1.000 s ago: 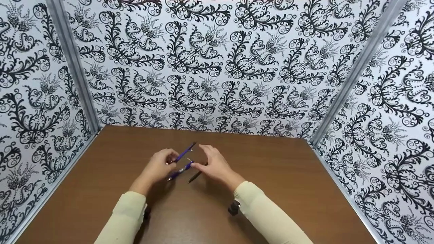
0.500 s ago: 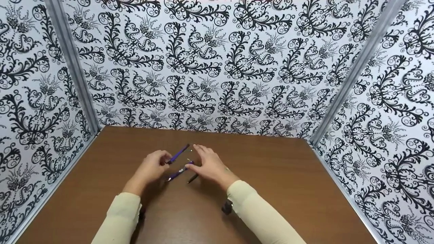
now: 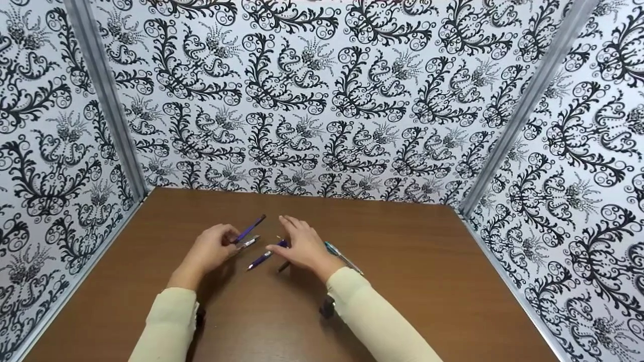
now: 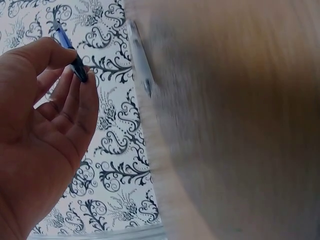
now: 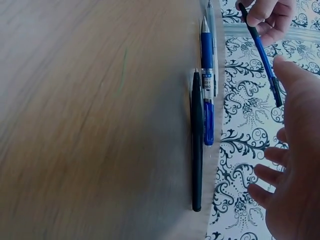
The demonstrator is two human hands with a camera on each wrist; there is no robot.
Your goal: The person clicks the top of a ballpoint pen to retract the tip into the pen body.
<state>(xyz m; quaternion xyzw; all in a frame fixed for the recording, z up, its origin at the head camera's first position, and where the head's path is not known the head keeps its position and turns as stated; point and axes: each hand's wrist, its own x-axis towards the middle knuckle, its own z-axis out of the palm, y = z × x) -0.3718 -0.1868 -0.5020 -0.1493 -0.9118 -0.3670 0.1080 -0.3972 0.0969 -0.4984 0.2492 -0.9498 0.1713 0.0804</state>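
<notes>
My left hand [image 3: 207, 247] pinches a slim blue-purple pen [image 3: 250, 228] with dark ends, between thumb and fingertips. It is raised off the table and tilted, its free end pointing to the far right. Below it lies a whitish clear pen [image 4: 142, 62]. My right hand [image 3: 303, 246] hovers with spread fingers and holds nothing. Under that hand lie a blue pen [image 5: 207, 82] with a silver tip and printed label, and a black pen [image 5: 197, 150], partly hidden by the hand in the head view. Behind the right wrist lies a teal-tipped clear pen [image 3: 347, 260].
All this is on a brown wooden table [image 3: 412, 281]. Patterned black-and-white walls [image 3: 322, 100] with grey corner strips enclose its back and sides. A small dark device [image 3: 327, 307] sits under the right sleeve.
My left hand has moved left with the slim blue-purple pen, uncovering the whitish pen. The right hand has shifted slightly left, and the teal-tipped pen now shows beside its wrist.
</notes>
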